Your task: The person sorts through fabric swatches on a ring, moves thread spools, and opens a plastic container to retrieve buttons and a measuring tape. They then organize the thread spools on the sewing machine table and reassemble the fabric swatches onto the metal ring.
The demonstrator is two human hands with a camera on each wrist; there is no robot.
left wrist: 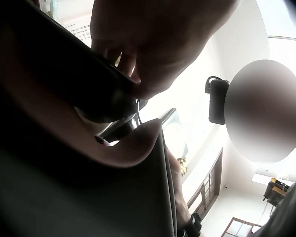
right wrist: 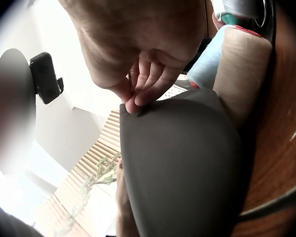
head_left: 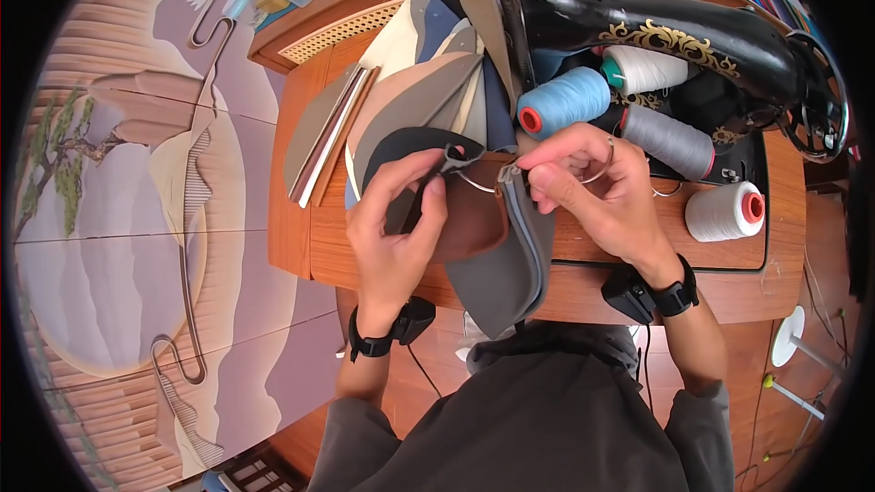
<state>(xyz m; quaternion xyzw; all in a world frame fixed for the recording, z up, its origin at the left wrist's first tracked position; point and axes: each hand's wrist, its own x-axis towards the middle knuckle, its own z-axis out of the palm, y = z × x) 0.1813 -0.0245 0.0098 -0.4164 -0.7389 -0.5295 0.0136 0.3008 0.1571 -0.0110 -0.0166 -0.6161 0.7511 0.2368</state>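
A metal ring carries leather-like swatches by their narrow ends between my two hands. My left hand pinches the tip of a black swatch between thumb and fingers. With thumb and forefinger, my right hand grips the narrow ends of several grey swatches, the ring's arc showing behind its fingers. In the right wrist view, those fingertips pinch the corner of a grey swatch. A brown swatch hangs between the hands. The left wrist view is dark around the pinch.
A fan of swatches lies on the wooden table. A black sewing machine stands at the back right. Near it lie a blue thread spool, a grey spool and a white spool. A painted panel is at left.
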